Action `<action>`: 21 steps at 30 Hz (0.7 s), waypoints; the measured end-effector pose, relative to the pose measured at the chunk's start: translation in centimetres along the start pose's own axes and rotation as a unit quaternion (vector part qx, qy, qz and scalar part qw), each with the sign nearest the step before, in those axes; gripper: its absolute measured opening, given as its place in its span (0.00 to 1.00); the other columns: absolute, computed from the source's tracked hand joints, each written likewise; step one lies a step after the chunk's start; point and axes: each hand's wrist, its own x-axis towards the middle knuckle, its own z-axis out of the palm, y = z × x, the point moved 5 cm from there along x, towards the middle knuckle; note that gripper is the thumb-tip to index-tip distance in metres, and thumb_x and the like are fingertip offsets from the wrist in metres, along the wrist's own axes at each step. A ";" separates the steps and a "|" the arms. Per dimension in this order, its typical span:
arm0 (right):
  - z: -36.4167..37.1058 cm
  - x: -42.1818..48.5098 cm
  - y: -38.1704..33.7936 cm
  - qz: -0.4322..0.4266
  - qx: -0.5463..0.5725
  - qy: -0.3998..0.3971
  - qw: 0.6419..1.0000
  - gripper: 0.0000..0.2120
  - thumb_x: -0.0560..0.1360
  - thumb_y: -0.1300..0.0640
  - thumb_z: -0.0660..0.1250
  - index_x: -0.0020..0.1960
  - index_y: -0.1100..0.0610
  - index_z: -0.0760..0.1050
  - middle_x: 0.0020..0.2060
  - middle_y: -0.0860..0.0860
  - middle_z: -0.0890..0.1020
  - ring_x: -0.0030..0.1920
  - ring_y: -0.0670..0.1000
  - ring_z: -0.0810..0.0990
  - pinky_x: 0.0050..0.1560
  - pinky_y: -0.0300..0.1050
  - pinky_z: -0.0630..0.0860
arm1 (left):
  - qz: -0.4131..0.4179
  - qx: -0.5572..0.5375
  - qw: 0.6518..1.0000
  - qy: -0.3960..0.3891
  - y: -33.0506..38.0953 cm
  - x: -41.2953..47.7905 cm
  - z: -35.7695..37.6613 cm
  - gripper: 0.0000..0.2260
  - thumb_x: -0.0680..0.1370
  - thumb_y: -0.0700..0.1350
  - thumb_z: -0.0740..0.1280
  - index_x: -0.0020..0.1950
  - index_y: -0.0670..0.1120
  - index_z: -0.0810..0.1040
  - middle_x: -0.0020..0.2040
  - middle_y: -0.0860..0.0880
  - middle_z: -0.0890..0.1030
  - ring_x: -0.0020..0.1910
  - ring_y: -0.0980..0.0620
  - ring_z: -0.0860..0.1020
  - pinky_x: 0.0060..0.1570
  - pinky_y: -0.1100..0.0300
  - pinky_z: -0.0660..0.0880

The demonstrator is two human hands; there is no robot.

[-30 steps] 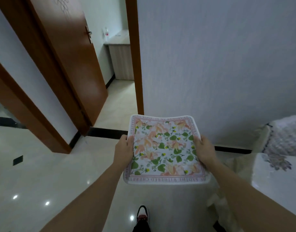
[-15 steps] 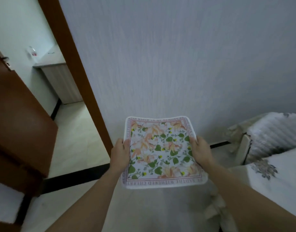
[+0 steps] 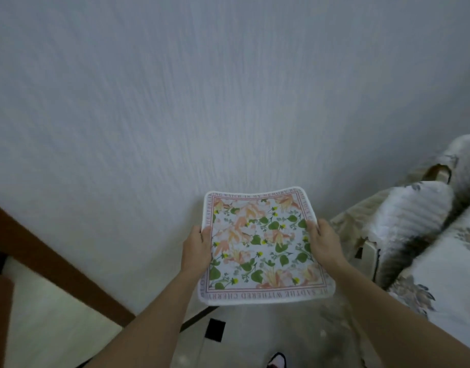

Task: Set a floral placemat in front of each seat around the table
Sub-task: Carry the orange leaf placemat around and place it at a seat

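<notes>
Swinging right since earlier, doorway nearly gone; left hand (image 3: 196, 248) and right hand (image 3: 324, 241) grip the white floral cloth placemat (image 3: 263, 248) by its side edges, kept flat for carrying toward the cloth-covered table (image 3: 451, 274).

Pale textured wall (image 3: 202, 102), glossy floor (image 3: 255, 330)

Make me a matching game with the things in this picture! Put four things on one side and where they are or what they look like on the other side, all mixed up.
Things:
1. placemat
2. left hand
3. right hand
4. wall

Places or looks:
A. plain pale surface behind everything
B. grips the mat's right edge
C. flowers and green leaves, held in the air between two hands
D. grips the mat's left edge

Right pairs: 1-C, 2-D, 3-B, 4-A
</notes>
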 end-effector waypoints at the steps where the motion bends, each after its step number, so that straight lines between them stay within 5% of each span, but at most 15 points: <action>1: -0.5 1.8 0.1 0.002 0.004 0.012 1.000 0.15 0.82 0.47 0.54 0.52 0.57 0.72 0.42 0.51 0.80 0.42 0.53 0.81 0.43 0.55 0.80 | 0.005 0.007 1.000 -0.008 0.9 2.0 1.2 0.13 0.84 0.52 0.54 0.50 0.45 0.73 0.42 0.46 0.81 0.39 0.50 0.81 0.36 0.55 0.77; 9: -8.3 14.2 1.9 0.047 0.001 0.094 0.994 0.16 0.82 0.45 0.53 0.52 0.56 0.72 0.44 0.53 0.80 0.41 0.51 0.80 0.38 0.49 0.78 | 0.059 -0.002 0.994 -0.096 11.1 14.0 12.6 0.13 0.83 0.55 0.54 0.49 0.48 0.73 0.41 0.46 0.82 0.37 0.49 0.84 0.36 0.48 0.82; 12: -10.8 17.0 3.9 0.077 0.006 0.123 0.989 0.19 0.80 0.41 0.53 0.54 0.55 0.73 0.44 0.52 0.81 0.43 0.52 0.81 0.45 0.55 0.80 | 0.081 -0.013 0.988 -0.129 14.4 16.1 16.4 0.13 0.84 0.53 0.54 0.50 0.47 0.73 0.42 0.45 0.82 0.36 0.50 0.83 0.34 0.52 0.81; 18: -14.7 20.1 6.7 0.118 -0.014 0.178 0.977 0.16 0.82 0.46 0.53 0.53 0.57 0.72 0.45 0.53 0.78 0.46 0.54 0.76 0.44 0.47 0.69 | 0.104 -0.004 0.975 -0.196 18.9 19.7 23.3 0.13 0.84 0.54 0.54 0.50 0.47 0.72 0.41 0.45 0.82 0.36 0.48 0.84 0.34 0.51 0.82; 21: -16.5 21.7 8.3 0.137 -0.017 0.208 0.968 0.16 0.82 0.45 0.53 0.52 0.56 0.72 0.45 0.53 0.78 0.46 0.55 0.77 0.45 0.49 0.72 | 0.114 -0.003 0.967 -0.229 20.9 21.2 27.1 0.14 0.84 0.53 0.53 0.52 0.46 0.72 0.40 0.47 0.82 0.34 0.52 0.82 0.28 0.60 0.78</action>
